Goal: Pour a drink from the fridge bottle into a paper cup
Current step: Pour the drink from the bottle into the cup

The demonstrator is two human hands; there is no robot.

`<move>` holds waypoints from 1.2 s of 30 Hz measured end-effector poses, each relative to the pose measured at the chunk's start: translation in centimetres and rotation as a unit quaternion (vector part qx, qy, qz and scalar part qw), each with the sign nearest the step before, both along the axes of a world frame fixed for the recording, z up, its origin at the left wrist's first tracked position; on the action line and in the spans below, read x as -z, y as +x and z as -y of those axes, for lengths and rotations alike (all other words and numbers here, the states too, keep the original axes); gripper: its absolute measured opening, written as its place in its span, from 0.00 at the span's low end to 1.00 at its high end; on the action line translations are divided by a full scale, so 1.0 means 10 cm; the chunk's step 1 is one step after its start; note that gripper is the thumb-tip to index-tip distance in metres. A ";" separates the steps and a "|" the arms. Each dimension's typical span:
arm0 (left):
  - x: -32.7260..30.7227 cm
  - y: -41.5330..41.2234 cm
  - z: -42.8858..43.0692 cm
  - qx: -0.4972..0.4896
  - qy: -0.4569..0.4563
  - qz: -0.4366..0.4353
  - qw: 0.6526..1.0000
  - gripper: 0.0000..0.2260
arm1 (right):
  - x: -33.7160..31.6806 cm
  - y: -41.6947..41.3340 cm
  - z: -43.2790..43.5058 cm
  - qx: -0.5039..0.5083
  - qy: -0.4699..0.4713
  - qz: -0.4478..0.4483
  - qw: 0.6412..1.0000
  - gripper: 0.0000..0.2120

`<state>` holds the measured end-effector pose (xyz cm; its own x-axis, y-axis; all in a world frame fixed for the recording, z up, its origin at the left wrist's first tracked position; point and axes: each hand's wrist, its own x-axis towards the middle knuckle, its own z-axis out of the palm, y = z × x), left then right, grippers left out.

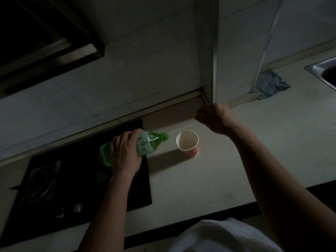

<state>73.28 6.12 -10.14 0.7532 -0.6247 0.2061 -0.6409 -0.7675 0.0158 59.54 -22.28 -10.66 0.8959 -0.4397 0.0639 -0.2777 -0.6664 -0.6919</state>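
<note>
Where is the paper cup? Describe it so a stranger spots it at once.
Start at the black stove set into the pale counter. Just right of it, past the mouth of the tilted green bottle, the paper cup stands upright. It is the only red-sided thing there, white inside, with its rim pinched out of round.

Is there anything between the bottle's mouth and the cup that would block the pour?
Nothing visible. The bottle, tilted in the left hand, has its open mouth pointing at the cup, with only bare counter in the gap. The right hand hangs behind the cup, not over it.
</note>
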 end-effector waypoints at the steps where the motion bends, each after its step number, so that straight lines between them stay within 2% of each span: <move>1: 0.00 0.00 0.00 0.002 -0.001 0.002 1.000 0.39 | 0.00 0.00 0.00 -0.002 0.002 -0.002 1.000 0.11; 36: -0.01 0.03 0.07 0.005 -0.005 0.008 1.000 0.36 | -0.12 -0.02 -0.04 -0.011 -0.011 -0.016 1.000 0.13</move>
